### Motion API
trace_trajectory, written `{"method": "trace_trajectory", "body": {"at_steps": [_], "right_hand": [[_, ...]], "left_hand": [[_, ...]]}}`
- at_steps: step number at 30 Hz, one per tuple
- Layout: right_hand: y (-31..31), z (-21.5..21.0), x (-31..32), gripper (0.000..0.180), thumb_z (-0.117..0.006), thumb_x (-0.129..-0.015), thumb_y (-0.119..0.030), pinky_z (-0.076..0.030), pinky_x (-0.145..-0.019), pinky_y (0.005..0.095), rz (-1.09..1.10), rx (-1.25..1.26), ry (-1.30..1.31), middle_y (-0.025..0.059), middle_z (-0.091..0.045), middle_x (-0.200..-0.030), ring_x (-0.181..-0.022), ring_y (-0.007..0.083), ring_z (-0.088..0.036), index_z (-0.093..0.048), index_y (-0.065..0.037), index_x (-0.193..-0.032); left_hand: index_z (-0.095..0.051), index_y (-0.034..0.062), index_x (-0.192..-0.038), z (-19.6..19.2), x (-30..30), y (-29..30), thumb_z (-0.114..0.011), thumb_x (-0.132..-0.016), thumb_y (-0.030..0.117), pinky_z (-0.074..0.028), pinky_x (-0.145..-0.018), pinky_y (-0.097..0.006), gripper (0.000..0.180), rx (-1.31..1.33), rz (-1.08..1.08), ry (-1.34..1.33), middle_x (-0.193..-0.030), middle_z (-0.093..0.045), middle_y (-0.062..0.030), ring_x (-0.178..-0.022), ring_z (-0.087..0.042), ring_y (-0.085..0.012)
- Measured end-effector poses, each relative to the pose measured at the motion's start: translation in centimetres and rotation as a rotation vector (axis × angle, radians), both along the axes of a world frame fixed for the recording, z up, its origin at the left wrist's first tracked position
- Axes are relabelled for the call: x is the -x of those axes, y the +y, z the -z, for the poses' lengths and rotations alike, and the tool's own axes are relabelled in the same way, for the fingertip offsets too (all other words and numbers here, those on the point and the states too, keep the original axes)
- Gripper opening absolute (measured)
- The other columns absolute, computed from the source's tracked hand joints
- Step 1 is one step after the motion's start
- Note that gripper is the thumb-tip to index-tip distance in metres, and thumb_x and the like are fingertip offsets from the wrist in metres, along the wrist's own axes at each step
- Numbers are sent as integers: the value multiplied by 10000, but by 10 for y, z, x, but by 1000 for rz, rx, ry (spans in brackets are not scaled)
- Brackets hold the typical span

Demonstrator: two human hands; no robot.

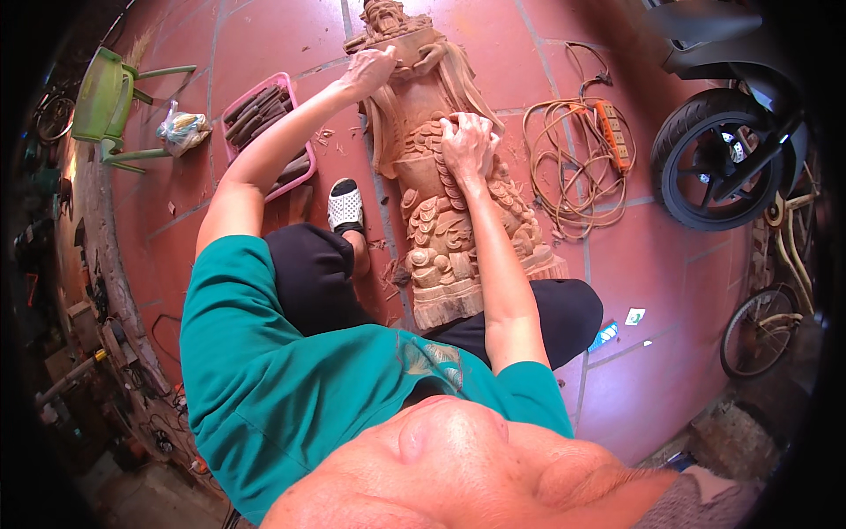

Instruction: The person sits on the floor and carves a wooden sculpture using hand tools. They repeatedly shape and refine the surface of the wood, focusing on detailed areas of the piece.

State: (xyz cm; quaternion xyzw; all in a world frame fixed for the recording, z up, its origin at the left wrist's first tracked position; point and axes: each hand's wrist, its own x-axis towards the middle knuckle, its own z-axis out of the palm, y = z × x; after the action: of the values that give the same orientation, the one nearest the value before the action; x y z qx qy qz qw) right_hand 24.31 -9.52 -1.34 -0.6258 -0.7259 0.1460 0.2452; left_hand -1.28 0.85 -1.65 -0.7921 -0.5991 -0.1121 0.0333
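Observation:
A carved wooden statue (421, 181) lies on its back between my legs, its bearded head (384, 19) far from me and its scrollwork base close to my lap. My left hand (370, 72) is closed beside the figure's chest, just below the head. Whatever its fingers hold, if anything, is hidden. Over the middle of the statue, my right hand (471, 148) is curled shut against the carved relief. I cannot make out anything inside it.
A pink basket of chisel-like tools (258, 119) stands left of the statue, near a green plastic chair (99, 97) with a plastic bag (183, 129). An orange power strip (611, 135) and coiled cord lie right, before a motorbike wheel (718, 159). Wood chips (326, 137) dot the red tiles.

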Motion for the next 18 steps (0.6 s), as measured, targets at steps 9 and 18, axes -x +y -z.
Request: {"method": "trace_trajectory", "body": {"at_steps": [9,18], "right_hand": [[1,2,-4,295,-623,-909,-369,-347,-1018,523,-3,0,36,44,-683,-1118,-1150,246,-550,-715,-120,-1036],[0,1,0,304,-615,-912,-379,-358,-1013,530,11,-14,21,46,-681,-1125,-1164,251,-542,-714,-119,-1034]], "left_hand": [[-614,-66,-876,-13,-3,-3,-537,-851,69,-516,-626,-527,158,72,-20,2,-731,-651,-261,-739,-684,-427],[-632,-34,-808,-11,1,0,-562,-883,145,-527,-641,-531,206,-11,-19,-91,-735,-661,-262,-726,-685,-422]]}}
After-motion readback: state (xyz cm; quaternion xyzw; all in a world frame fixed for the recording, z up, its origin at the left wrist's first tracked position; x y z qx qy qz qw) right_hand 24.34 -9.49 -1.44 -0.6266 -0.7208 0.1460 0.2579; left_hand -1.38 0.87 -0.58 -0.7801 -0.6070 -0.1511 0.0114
